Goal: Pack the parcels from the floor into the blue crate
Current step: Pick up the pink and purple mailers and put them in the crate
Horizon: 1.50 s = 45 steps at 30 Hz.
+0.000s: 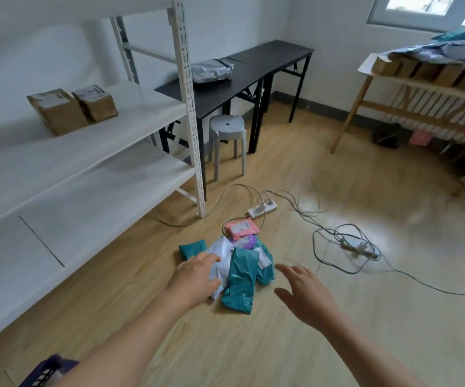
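Observation:
A heap of soft parcels lies on the wooden floor: a teal parcel (pixel 241 280) in front, a white parcel (pixel 221 251) to its left, a small teal one (pixel 192 248) further left, and a pink parcel (pixel 241 228) and a purple one (pixel 244 242) behind. My left hand (pixel 195 277) reaches over the white parcel with fingers loosely extended, holding nothing. My right hand (pixel 305 293) hovers open just right of the teal parcel. A corner of the blue crate (pixel 47 370) shows at the bottom left, partly hidden by my left arm.
White metal shelving (pixel 86 152) fills the left side, with two brown boxes (pixel 70 108) on it. Power strips (pixel 262 208) and loose cables (pixel 337 241) lie behind and right of the heap. A grey stool (pixel 227 141), black tables (pixel 242 71) and a laden wooden table (pixel 432 88) stand further back.

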Motion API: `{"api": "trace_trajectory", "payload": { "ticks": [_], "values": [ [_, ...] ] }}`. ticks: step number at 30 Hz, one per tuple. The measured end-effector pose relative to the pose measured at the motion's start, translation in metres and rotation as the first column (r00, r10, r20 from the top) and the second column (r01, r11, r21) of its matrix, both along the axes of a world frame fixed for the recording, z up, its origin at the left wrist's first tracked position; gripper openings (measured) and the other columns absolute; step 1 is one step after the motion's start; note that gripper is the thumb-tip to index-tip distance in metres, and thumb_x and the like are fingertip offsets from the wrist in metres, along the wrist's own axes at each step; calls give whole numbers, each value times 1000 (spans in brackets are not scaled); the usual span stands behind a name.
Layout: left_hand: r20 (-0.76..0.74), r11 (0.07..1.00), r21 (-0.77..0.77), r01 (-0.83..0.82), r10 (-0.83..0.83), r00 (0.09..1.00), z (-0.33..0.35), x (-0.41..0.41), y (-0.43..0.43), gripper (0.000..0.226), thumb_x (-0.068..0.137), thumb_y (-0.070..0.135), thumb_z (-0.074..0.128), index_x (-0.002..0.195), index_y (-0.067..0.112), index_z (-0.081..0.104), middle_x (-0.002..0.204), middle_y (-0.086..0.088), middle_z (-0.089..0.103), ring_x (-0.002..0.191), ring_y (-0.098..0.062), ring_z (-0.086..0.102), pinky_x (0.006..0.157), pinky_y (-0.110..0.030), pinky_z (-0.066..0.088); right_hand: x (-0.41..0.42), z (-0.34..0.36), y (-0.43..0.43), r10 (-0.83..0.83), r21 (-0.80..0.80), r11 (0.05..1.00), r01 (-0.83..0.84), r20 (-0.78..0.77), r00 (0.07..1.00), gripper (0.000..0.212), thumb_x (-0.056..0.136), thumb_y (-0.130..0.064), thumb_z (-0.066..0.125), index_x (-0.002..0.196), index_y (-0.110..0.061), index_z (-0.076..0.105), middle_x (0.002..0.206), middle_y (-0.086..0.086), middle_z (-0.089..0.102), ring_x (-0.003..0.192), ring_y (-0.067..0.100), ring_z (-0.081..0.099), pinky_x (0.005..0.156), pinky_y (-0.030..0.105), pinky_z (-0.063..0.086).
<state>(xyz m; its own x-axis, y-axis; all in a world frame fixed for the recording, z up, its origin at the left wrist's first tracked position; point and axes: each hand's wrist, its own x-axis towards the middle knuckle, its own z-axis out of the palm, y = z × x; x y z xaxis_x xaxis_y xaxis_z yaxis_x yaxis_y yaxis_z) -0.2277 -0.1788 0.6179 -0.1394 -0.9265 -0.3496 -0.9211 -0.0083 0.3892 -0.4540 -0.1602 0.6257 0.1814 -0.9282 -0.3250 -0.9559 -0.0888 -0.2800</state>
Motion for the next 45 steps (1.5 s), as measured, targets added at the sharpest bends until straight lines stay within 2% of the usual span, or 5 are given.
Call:
{"api": "trace_trajectory", "payload": {
  "ticks": [16,29,33,38,45],
  "values": [
    [-29,998,66,-11,13,999,-21,-37,-251,54,91,30,54,141,26,35,141,1,40,123,-22,47,96,-33,41,-21,-12,-274,87,97,991,-87,3,996,54,96,-27,47,146,-31,26,140,-1,45,129,18,40,103,31,38],
    [-56,967,109,-229,236,970,-50,-30,-412,49,93,29,54,140,27,37,144,5,40,128,-15,44,103,-30,40,-24,-37,-492,224,214,950,-228,45,974,35,95,-21,47,129,-26,52,123,-4,61,106,11,58,87,20,47],
    [-44,913,115,-391,398,916,-75,-48,-460,49,93,28,53,140,26,38,144,6,41,130,-13,41,105,-28,35,-32,-66,-573,342,268,902,-339,34,939,36,93,-21,46,128,-26,54,119,-2,64,101,14,60,72,19,41],
    [-29,795,171,-582,594,804,-117,-81,-512,48,93,29,53,139,23,40,143,4,43,130,-15,42,105,-28,35,-30,-110,-662,425,396,809,-435,118,898,34,92,-21,46,125,-24,55,115,3,64,106,22,60,88,26,47],
    [-72,655,237,-717,748,660,-200,-105,-543,41,94,25,53,134,23,48,136,2,47,126,-16,45,99,-25,36,-30,-216,-717,501,501,715,-487,118,857,35,92,-19,46,125,-22,57,117,5,63,107,24,59,86,25,45]
  ]
}}
